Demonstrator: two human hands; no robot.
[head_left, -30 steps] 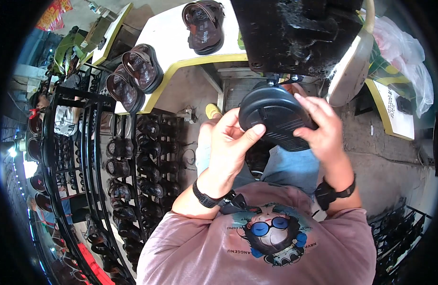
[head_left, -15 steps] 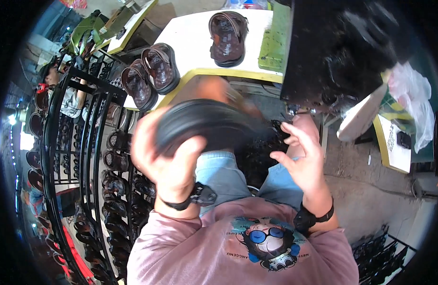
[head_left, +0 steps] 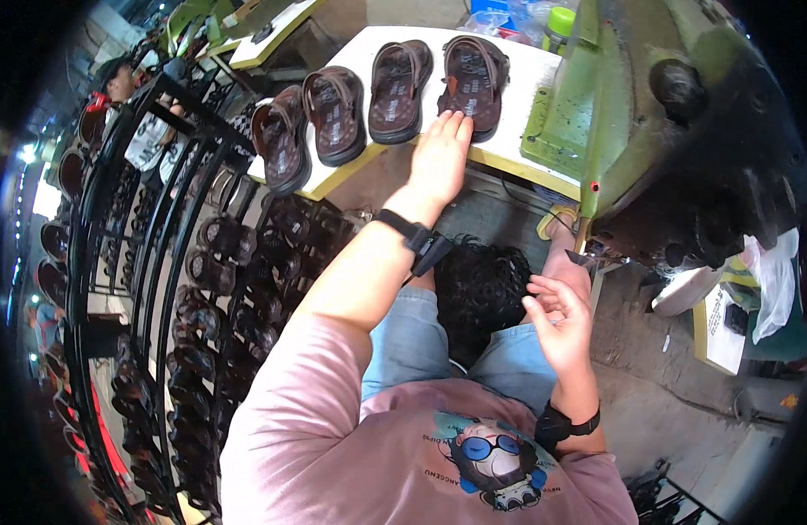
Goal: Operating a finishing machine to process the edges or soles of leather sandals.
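A: Where is the left hand (head_left: 440, 159) seen?

B: It is stretched across the yellow front edge of a white counter (head_left: 522, 98), its fingers straight and held close together. Nothing is gripped.

A: And the sandals?

B: Four brown sandals are lined up on the counter. The rightmost sandal (head_left: 475, 77) is set directly ahead of the fingertips, and its near end is partly covered by them; whether it is pressed or only brushed cannot be told. The second sandal from the right (head_left: 397, 92) is placed just to the left of the fingers. Two more, the third (head_left: 335, 118) and the leftmost sandal (head_left: 282, 144), are stood farther off to the left.

A: What of the right hand (head_left: 559, 319)?

B: It is held in the air near the right knee, with its fingers loosely bent and spread and nothing grasped. A dark heap (head_left: 478, 284) is seen beside it, between the legs.

A: And around the counter?

B: It is flanked on the right by green machinery (head_left: 622, 144); at left, more dark sandals (head_left: 224, 238) are racked.
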